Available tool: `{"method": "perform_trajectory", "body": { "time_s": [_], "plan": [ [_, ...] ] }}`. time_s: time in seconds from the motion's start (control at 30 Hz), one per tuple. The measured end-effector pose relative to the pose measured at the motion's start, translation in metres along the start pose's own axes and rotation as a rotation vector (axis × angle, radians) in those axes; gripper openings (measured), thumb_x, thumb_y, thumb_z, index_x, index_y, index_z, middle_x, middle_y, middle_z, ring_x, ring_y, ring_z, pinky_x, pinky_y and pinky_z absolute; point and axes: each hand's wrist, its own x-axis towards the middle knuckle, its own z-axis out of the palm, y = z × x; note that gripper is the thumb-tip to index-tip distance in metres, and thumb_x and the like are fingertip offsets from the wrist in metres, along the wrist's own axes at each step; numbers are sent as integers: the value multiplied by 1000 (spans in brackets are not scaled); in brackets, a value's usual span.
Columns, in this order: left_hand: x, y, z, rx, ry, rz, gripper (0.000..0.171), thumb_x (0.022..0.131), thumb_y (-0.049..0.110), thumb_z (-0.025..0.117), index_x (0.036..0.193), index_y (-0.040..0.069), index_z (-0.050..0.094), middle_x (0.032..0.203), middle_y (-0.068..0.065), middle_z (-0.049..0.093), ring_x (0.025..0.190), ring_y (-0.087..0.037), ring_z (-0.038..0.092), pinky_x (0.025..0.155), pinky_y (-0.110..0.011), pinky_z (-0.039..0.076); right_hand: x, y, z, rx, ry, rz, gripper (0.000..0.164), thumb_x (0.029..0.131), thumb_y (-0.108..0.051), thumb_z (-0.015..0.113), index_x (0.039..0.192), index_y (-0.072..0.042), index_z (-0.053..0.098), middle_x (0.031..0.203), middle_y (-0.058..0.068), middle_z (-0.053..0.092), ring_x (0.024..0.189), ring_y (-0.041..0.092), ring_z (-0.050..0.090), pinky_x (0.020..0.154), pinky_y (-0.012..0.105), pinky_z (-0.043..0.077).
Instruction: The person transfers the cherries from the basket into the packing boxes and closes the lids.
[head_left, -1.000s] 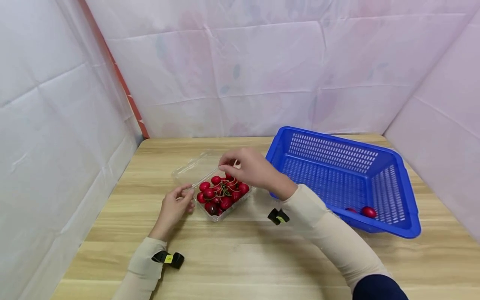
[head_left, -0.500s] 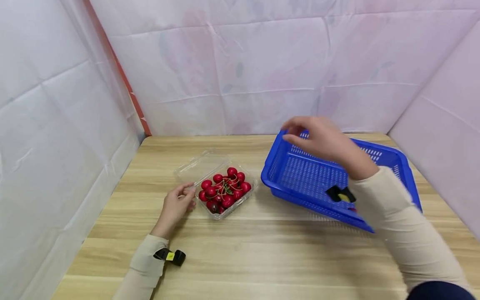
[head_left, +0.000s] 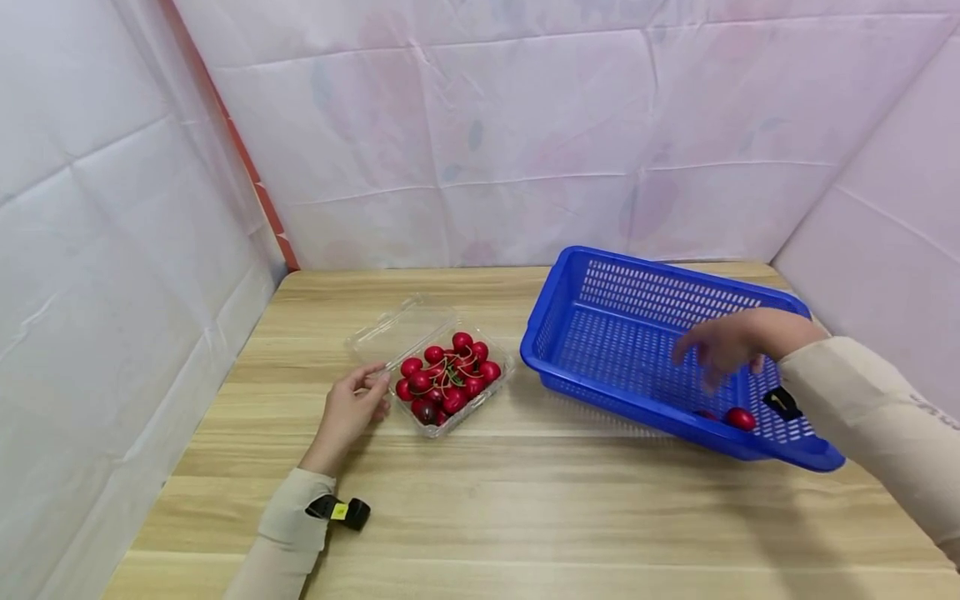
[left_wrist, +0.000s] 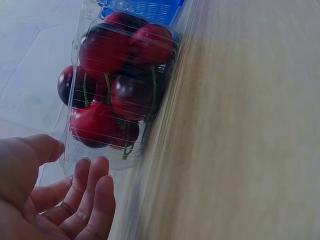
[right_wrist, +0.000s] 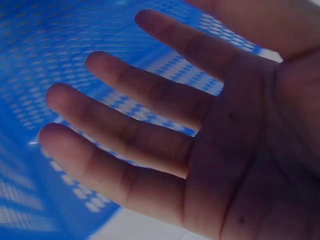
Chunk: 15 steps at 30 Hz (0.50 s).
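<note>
A clear plastic clamshell box (head_left: 450,429), its lid (head_left: 401,329) folded back, holds several red cherries (head_left: 453,400) with green stems. My left hand (head_left: 356,408) pinches the box's near-left corner; in the left wrist view the thumb (left_wrist: 50,149) is at the rim and the fingertips (left_wrist: 100,165) lie against the end wall. My right hand (head_left: 723,346) is over the right part of a blue perforated basket (head_left: 682,425). Its fingers (right_wrist: 145,90) are spread, with nothing in the palm. Below it in the basket lies a round red fruit (head_left: 740,418), with another partly hidden behind the near rim.
The box and basket stand apart on a wood-grain table (head_left: 480,517). Pale cloth walls (head_left: 525,125) enclose the back and both sides. Each wrist wears a black strap (head_left: 337,510).
My right hand has travelled from above the cherries, past the basket's left side, to the basket's right part, and its bent fingers have spread. The left hand has stayed at the box.
</note>
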Motion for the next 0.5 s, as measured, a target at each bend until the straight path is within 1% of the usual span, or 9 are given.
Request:
{"method": "perform_trajectory", "body": {
  "time_s": [0.1, 0.2, 0.27, 0.33, 0.43, 0.5],
  "plan": [
    [1, -1, 0, 3, -1, -1, 37, 96, 21, 60, 128, 1, 58, 92, -17, 64, 64, -15, 65, 57, -27, 58, 4, 10, 10, 34, -66, 35, 60, 79, -21, 78, 131, -8, 53, 116, 23, 54, 93, 27, 57, 62, 38, 56],
    [2, -2, 0, 3, 1, -2, 37, 96, 21, 60, 128, 2, 58, 92, -17, 64, 64, -15, 65, 58, -27, 58, 9, 14, 18, 12, -110, 36, 50, 76, -18, 80, 120, -10, 57, 107, 15, 57, 91, 26, 56, 62, 41, 56],
    [2, -2, 0, 2, 3, 0, 37, 96, 21, 60, 128, 2, 58, 91, -17, 64, 65, -15, 66, 58, -27, 58, 11, 16, 24, 1, -129, 48, 42, 74, -13, 79, 111, -12, 59, 98, 10, 57, 86, 24, 56, 61, 40, 56],
    [2, -2, 0, 5, 5, 0, 37, 96, 21, 60, 128, 2, 58, 91, -16, 64, 65, -16, 66, 58, -27, 58, 14, 16, 29, -22, -140, 56, 36, 73, -8, 78, 103, -15, 58, 91, 6, 57, 80, 21, 57, 60, 39, 56],
    [1, -2, -1, 11, 1, -2, 37, 96, 21, 59, 128, 2, 57, 91, -16, 64, 65, -17, 66, 58, -27, 58, 15, 16, 36, -42, -137, 78, 33, 72, -3, 74, 96, -17, 57, 83, 5, 57, 73, 20, 59, 58, 35, 55],
    [0, -1, -1, 17, 1, -6, 37, 96, 21, 59, 128, 3, 58, 92, -16, 63, 66, -17, 66, 58, -27, 58, 16, 16, 39, -69, -127, 85, 31, 72, -1, 72, 93, -18, 56, 80, 5, 57, 71, 20, 58, 55, 33, 55]
  ]
}}
